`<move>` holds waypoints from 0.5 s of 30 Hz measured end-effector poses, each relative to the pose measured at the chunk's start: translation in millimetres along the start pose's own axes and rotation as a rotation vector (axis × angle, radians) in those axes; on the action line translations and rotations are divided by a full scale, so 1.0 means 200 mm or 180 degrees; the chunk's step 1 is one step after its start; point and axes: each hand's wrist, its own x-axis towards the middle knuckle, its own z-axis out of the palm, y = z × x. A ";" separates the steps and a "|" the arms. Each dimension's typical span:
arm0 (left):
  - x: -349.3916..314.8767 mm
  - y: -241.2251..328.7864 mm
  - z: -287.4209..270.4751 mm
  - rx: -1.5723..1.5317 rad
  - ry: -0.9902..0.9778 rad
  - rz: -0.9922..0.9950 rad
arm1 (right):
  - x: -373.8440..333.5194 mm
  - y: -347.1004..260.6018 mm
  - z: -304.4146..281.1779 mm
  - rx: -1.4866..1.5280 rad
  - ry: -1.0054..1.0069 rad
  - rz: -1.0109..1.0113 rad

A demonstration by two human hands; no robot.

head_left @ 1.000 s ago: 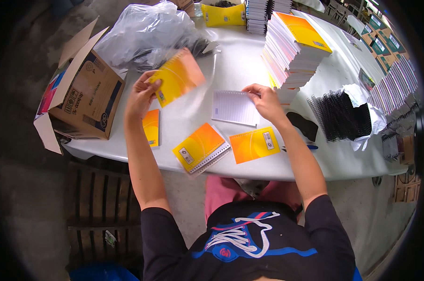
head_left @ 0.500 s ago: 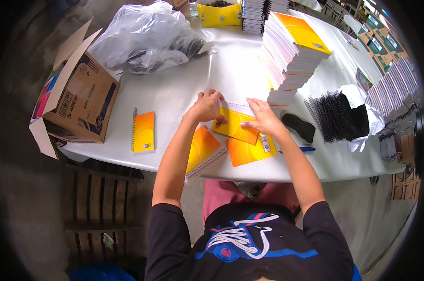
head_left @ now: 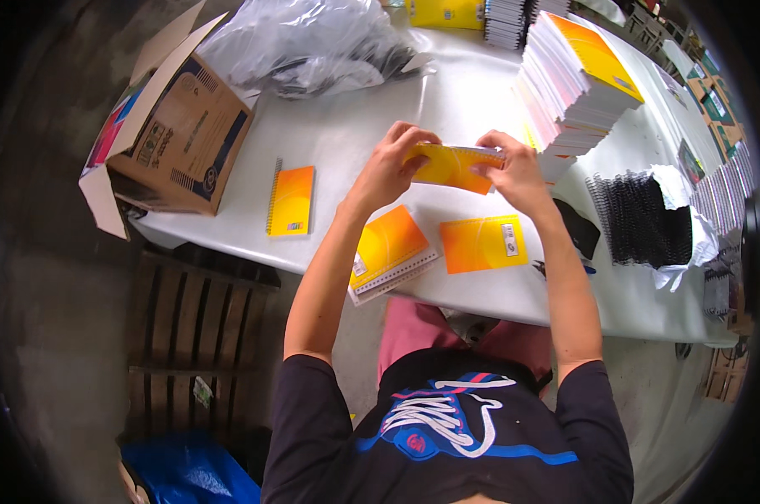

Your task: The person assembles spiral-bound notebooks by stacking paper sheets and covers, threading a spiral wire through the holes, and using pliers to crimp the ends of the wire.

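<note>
A yellow-orange notebook is held tilted up over the table, its punched edge uppermost. My left hand grips its left end between thumb and fingers, and my right hand does the same at the right end. Below them, towards me, lies an orange-yellow cover with holes along its far edge. To its left, another orange notebook with a white punched strip lies at an angle near the table edge. A bound spiral notebook rests further left.
A tall stack of notebooks stands at the back right. Black spiral coils lie on white wrapping, right of a black object. At left are an open cardboard box and a clear plastic bag. A wooden pallet is below.
Both hands have raised the notebook off the cover and tilted it up, moving it away from me. The cover beneath now shows whole. The view has shifted.
</note>
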 end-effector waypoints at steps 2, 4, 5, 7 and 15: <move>-0.06 -0.05 0.04 0.0135 0.0039 0.0072 | -0.01 0.07 0.04 0.0185 -0.0027 0.0006; -0.11 -0.08 0.11 0.0154 0.0094 0.0026 | -0.03 0.13 0.10 0.0355 -0.0107 -0.0050; -0.13 -0.07 0.14 0.0163 0.0168 -0.0050 | -0.05 0.13 0.12 0.0611 -0.0013 0.0068; -0.15 -0.05 0.19 0.0177 0.0309 -0.0197 | -0.07 0.11 0.17 0.1119 0.0184 0.0316; -0.23 0.01 -0.06 0.0684 0.0708 -0.0516 | 0.08 0.18 0.19 0.1384 -0.0057 0.0311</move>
